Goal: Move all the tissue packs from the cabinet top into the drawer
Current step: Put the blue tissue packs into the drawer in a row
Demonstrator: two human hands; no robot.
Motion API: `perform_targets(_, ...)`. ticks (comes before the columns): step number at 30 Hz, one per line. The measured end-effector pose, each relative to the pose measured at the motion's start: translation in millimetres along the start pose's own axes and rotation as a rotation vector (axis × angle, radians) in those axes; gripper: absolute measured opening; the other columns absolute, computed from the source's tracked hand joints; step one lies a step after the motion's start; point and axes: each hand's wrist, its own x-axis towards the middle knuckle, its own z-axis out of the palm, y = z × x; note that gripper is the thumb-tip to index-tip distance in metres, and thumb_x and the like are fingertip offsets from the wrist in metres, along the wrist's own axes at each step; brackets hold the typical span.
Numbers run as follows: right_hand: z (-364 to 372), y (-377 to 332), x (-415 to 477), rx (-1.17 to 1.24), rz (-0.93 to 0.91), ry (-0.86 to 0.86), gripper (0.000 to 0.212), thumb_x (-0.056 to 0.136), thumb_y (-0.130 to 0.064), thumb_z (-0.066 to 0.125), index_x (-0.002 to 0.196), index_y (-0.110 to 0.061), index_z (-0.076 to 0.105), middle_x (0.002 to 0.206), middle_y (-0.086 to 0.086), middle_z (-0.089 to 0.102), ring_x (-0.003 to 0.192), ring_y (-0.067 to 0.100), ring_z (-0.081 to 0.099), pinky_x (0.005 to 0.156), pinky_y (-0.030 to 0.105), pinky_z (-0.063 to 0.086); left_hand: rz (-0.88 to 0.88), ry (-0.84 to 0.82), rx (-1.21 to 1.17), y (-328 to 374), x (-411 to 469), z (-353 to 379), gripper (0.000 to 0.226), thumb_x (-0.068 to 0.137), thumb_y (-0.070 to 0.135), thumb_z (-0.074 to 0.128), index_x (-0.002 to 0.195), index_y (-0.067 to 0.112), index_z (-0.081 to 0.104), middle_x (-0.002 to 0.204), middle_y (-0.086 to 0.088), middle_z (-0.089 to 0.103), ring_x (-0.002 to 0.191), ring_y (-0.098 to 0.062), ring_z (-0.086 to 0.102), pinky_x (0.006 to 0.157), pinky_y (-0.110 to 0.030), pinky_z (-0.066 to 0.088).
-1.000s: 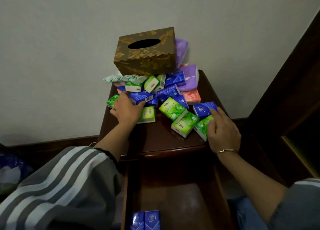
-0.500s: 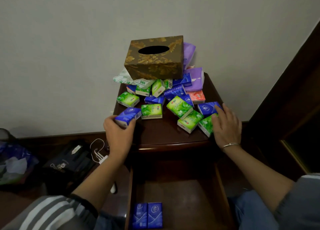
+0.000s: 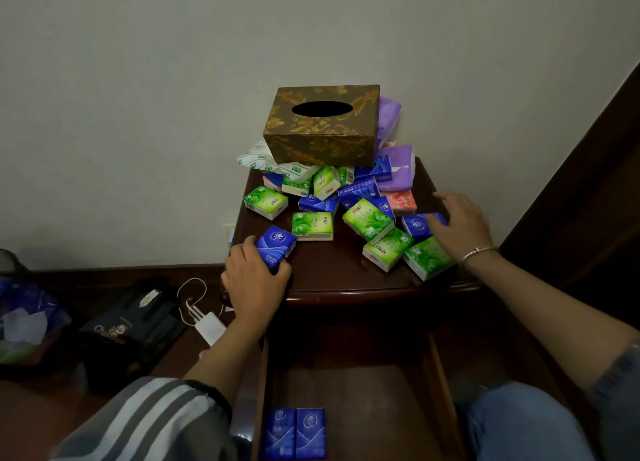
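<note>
Several green, blue, pink and purple tissue packs point(image 3: 369, 219) lie heaped on the dark wooden cabinet top point(image 3: 332, 270). My left hand point(image 3: 254, 280) grips one blue tissue pack point(image 3: 275, 247) at the front left corner of the top. My right hand point(image 3: 459, 223) reaches over the right side of the heap, fingers spread and touching another blue pack point(image 3: 417, 225). Below, the open drawer point(image 3: 349, 384) holds two blue packs point(image 3: 294, 433) side by side at its front left.
A gold-patterned tissue box point(image 3: 323, 128) sits on top of the heap against the wall. On the floor to the left lie a white charger with cable point(image 3: 207, 323), a black box point(image 3: 133, 329) and a bag of rubbish point(image 3: 24, 325). Dark wood furniture stands at right.
My left hand has lifted a blue pack out of the heap and drawn it to the front left corner. My right hand has shifted from the green packs up onto a blue pack.
</note>
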Motion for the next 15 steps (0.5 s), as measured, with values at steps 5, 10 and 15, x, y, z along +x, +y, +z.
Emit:
perform_targets(5,7,11,27,0.149,0.338,-0.180,0.060,0.081,-0.034,0.069,0.128,-0.004,0.049,0.129,0.018,0.056,0.115,0.034,0.054,0.095,0.040,0.044,-0.084,-0.133,0.025,3,17,-3,0.071,0.073,0.050,0.072,0.129,0.013,0.046,0.124,-0.011,0.051,0.116,-0.025,0.050,0.095,-0.043,0.039)
perform_targets(10,14,7,42,-0.033,0.410,-0.357,0.077,0.071,-0.040,0.078,0.128,0.002,0.048,0.129,0.022,0.053,0.113,0.038,0.053,0.090,0.040,0.045,-0.146,-0.216,-0.009,2,26,-7,0.073,0.070,0.045,0.077,0.128,0.016,0.043,0.127,-0.008,0.054,0.118,-0.025,0.051,0.094,-0.043,0.040)
perform_targets(15,19,-1,46,0.086,0.515,-0.284,0.071,0.064,-0.024,0.086,0.122,0.003,0.056,0.120,0.022,0.059,0.108,0.037,0.057,0.084,0.038,0.047,-0.164,-0.201,-0.167,4,23,-12,0.072,0.069,0.039,0.081,0.124,0.020,0.039,0.123,-0.006,0.060,0.112,-0.027,0.057,0.097,-0.044,0.035)
